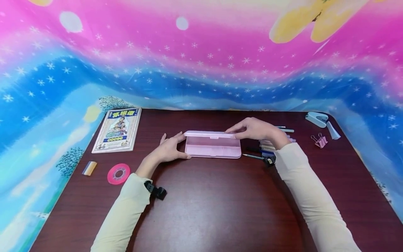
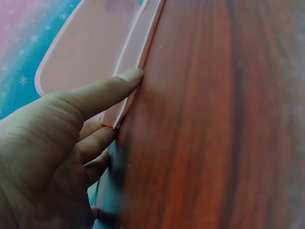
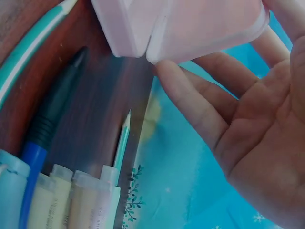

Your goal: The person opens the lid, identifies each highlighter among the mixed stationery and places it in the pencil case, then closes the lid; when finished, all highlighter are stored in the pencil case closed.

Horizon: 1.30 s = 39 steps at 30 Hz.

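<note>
From where I'm standing, the head camera is looking forward and down from six o'clock, farthest off, taking in most of the worktop (image 1: 201, 206). The left wrist camera (image 1: 155, 190) is peering closely from the pink case's (image 1: 203, 151) eight o'clock, the right wrist camera (image 1: 269, 161) from nearly four. All three are sharing the case; head and right wrist are sharing the pens (image 3: 71, 205).

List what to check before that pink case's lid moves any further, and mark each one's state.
1. Left hand steadying the pink case at its left end: ok.
2. Right hand gripping the lid near its right end: ok.
3. Lid clear of the base: ok, it stands raised.
4. Free room at the case's right end: not ok, the pencil's tip lies close by.
5. Tab on the lid undamaged: cannot tell, too small.
</note>
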### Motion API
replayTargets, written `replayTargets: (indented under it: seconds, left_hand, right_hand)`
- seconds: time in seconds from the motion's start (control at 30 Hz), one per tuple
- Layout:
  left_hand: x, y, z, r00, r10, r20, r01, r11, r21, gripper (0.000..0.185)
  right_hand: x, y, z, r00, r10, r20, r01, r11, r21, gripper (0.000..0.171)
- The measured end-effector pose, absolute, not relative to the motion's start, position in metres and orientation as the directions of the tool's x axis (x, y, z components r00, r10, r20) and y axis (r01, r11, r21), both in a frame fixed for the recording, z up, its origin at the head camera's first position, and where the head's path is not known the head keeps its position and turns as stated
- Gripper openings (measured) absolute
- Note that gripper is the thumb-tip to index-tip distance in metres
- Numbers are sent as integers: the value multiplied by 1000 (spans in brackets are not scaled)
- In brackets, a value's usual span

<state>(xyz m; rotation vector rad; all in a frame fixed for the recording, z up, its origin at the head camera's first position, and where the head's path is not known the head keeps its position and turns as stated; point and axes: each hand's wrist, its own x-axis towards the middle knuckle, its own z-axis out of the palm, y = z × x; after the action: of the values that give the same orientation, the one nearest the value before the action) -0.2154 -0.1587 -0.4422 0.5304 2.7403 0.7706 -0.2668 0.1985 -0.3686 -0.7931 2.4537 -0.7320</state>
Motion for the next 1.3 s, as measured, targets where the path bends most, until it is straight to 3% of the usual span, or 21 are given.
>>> replayTargets:
  seconds: [0.23,0.47,0.73,0.9,1.3]
  left_hand:
    - [-213,-160,-445,-910,393,-131,266,797,542,97]
    - [-211,-159,-446,-912,389,-130,259,792,552,95]
    - [-211,-160,-446,-912,389,-131,258,791,555,95]
    - [-210,-160,-445,-912,387,-137,253,793,555,95]
    - [-209,-158,-447,-916,373,-146,244,808,536,95]
  right_hand:
    - [-272,198,-360,-811,-574,-116,-372,657,-656,31]
    - [-276,189,-357,-899,-437,32,-369,717,-591,28]
    - [-284,180,-367,-853,-458,250,-521,766,-376,30]
    - [-284,174,-374,-841,-510,180,-541,794,-278,36]
    - [-289,164,-388,-841,-528,-117,-473,823,-314,63]
